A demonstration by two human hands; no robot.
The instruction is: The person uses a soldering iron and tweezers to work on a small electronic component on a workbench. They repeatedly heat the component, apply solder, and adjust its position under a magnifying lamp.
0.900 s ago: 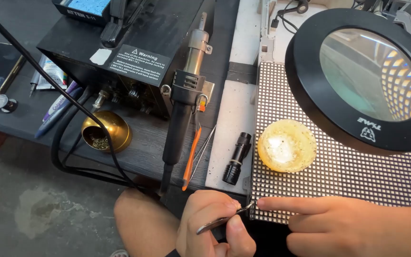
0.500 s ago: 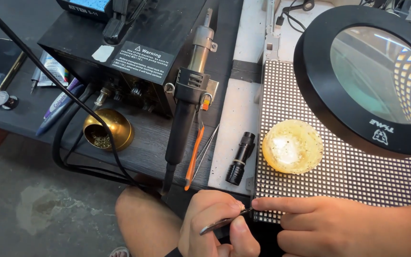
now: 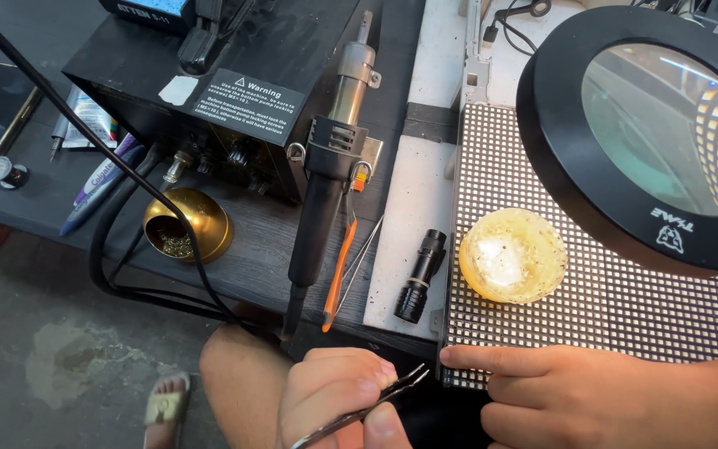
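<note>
Dark wooden table, tweezers brought to the corner of a dotted LED panel.

Metal tweezers (image 3: 367, 407) are pinched in the left hand (image 3: 334, 399), tips just beside the panel's (image 3: 592, 308) near corner; that corner is pressed by the extended index finger of the right hand (image 3: 542, 391), other fingers curled. Beyond, a yellowish round dish (image 3: 513, 255) sits on the panel, a small black flashlight (image 3: 420, 277) beside it, a black ring magnifier (image 3: 650, 133) above.

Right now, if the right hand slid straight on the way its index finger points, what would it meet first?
The right hand points left along the grid panel's near edge. First in line are the tweezers tips held in the left hand, close beyond the panel corner; depth is unclear.
</note>
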